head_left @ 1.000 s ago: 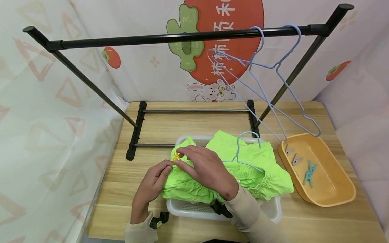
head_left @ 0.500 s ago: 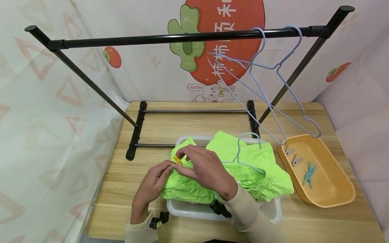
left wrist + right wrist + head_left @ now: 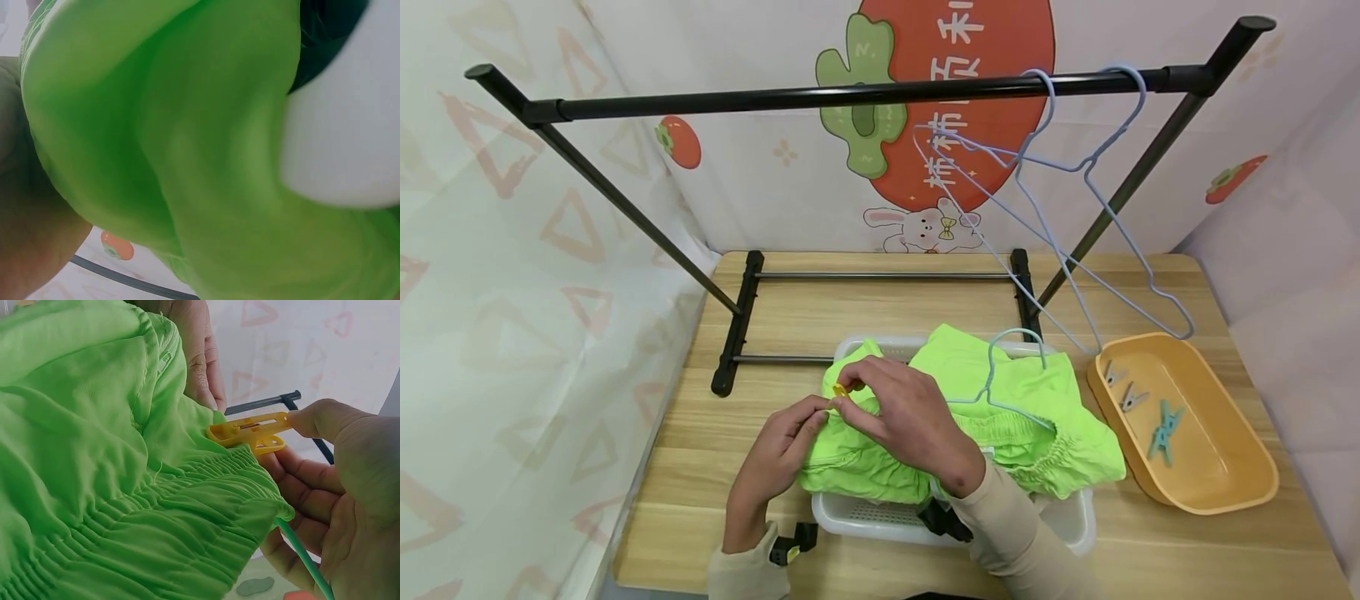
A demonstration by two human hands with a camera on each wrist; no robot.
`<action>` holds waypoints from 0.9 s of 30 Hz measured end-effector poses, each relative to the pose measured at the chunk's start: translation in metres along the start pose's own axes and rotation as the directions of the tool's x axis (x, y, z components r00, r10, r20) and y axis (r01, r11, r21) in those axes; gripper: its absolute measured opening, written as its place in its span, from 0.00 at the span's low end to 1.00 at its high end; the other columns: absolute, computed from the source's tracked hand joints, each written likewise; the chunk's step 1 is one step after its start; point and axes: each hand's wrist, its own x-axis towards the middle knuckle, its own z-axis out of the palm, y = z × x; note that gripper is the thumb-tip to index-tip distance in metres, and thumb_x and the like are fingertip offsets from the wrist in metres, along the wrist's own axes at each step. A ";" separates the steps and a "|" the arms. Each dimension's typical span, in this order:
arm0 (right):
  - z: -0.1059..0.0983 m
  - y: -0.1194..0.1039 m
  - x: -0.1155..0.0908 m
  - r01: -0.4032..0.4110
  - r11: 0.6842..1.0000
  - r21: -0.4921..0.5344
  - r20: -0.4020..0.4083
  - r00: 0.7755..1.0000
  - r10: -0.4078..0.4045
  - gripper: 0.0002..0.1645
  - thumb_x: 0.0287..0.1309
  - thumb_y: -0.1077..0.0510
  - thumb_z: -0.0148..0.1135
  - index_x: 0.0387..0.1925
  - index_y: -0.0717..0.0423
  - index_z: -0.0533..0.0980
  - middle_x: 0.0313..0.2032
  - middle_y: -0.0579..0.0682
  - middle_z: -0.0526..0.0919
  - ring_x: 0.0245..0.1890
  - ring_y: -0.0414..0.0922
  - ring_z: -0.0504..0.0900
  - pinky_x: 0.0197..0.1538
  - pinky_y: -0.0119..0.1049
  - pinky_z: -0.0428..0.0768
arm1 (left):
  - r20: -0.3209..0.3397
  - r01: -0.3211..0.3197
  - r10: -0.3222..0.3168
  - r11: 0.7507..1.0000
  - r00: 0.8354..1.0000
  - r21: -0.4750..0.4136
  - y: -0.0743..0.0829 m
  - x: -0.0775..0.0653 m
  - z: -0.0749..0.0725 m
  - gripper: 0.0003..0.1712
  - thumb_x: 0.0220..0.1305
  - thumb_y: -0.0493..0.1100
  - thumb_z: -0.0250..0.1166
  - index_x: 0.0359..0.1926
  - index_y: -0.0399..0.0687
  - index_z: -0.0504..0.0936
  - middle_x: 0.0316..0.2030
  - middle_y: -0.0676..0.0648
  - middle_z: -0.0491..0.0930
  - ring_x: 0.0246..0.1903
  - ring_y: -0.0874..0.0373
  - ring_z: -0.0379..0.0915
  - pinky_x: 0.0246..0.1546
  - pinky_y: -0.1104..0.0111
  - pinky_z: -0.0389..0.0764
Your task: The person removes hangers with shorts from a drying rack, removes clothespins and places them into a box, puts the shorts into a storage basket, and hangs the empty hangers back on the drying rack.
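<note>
Bright green pants with a gathered elastic waistband lie bunched over a white basket. A light blue hanger lies across them, its hook upward. My right hand pinches a yellow clothespin between thumb and fingers. In the right wrist view the clothespin's nose sits on the waistband's edge, and a green hanger wire leaves the cloth below it. My left hand pinches the waistband's left end, close by the clothespin. Green cloth fills most of the left wrist view.
Behind the basket stands a black clothes rack, with two blue hangers on its bar at the right. An orange tub on the table's right holds grey and teal clothespins. Printed cloth backs the table.
The yellow clothespin has turned in the right hand's fingers and shows less in the head view. Both hands stay nearly in place at the waistband.
</note>
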 end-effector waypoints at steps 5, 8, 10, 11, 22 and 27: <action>0.000 0.000 -0.001 -0.026 0.999 0.025 -0.019 0.999 0.026 0.07 0.66 0.54 0.68 0.41 0.51 0.79 0.35 0.43 0.82 0.35 0.39 0.81 0.34 0.31 0.78 | 0.004 0.004 -0.004 1.000 1.000 -0.010 0.000 0.001 0.000 0.16 0.79 0.29 0.50 0.52 0.46 0.82 0.38 0.50 0.81 0.30 0.59 0.75 0.31 0.66 0.80; 0.000 -0.001 0.000 -0.027 0.999 0.047 -0.038 0.999 0.029 0.06 0.66 0.56 0.68 0.40 0.51 0.79 0.35 0.42 0.82 0.36 0.39 0.82 0.34 0.30 0.78 | 0.006 0.000 0.000 1.000 1.000 -0.013 0.000 0.001 0.000 0.16 0.79 0.29 0.50 0.51 0.45 0.82 0.37 0.50 0.81 0.29 0.59 0.75 0.30 0.66 0.80; 0.000 -0.001 0.000 -0.031 0.997 0.064 -0.051 0.998 0.035 0.05 0.66 0.56 0.68 0.40 0.51 0.79 0.35 0.42 0.82 0.36 0.38 0.83 0.35 0.30 0.78 | 0.005 -0.003 0.003 1.000 1.000 -0.013 0.000 0.001 0.000 0.16 0.79 0.28 0.50 0.51 0.45 0.82 0.36 0.50 0.81 0.29 0.59 0.75 0.30 0.66 0.80; 0.000 -0.002 0.000 -0.037 0.997 0.073 -0.057 0.998 0.041 0.05 0.66 0.56 0.68 0.40 0.51 0.79 0.35 0.41 0.82 0.36 0.37 0.82 0.36 0.30 0.78 | 0.004 -0.004 0.004 1.000 1.000 -0.010 0.000 0.001 0.000 0.16 0.78 0.28 0.50 0.51 0.45 0.82 0.36 0.50 0.80 0.29 0.59 0.75 0.30 0.66 0.80; -0.015 -0.007 -0.003 -0.032 0.965 0.259 -0.137 0.988 0.070 0.12 0.60 0.60 0.72 0.43 0.55 0.79 0.37 0.43 0.83 0.39 0.37 0.81 0.42 0.38 0.82 | 0.009 0.015 -0.015 1.000 1.000 0.021 0.000 0.001 -0.002 0.14 0.79 0.30 0.51 0.49 0.47 0.82 0.34 0.52 0.79 0.28 0.60 0.74 0.30 0.66 0.78; -0.029 -0.009 -0.011 -0.017 0.965 0.262 -0.146 0.988 0.057 0.16 0.57 0.61 0.75 0.46 0.55 0.79 0.40 0.44 0.83 0.39 0.38 0.82 0.40 0.39 0.83 | 0.021 0.030 -0.030 1.000 0.999 -0.005 0.001 0.002 -0.003 0.14 0.80 0.31 0.50 0.52 0.46 0.81 0.35 0.51 0.79 0.28 0.59 0.75 0.30 0.66 0.79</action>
